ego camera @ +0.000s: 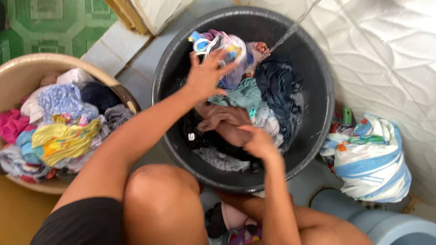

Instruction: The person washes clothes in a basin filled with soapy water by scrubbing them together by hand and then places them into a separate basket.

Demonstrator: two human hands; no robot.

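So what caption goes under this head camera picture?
Left hand and right hand press wet clothes in a black tub.

Two tubs: one black tub [318, 90] full of wet clothes, one beige tub [27, 68] heaped with clothes. One striped cloth bundle [372, 159] on the floor. One water stream [290, 31]. Two hands: left hand [206, 75], right hand [259, 143]

Black basin [318, 104]: smooth plastic, showing a dull sheen where wet. Clothes [272, 90] inside: soaked cloth, looking limp and matt. Tan tub [27, 68]: smooth plastic, holding dry mixed fabrics. White wall panel [386, 54]: glossy, embossed. Striped cloth bundle [372, 159]: lying matt.
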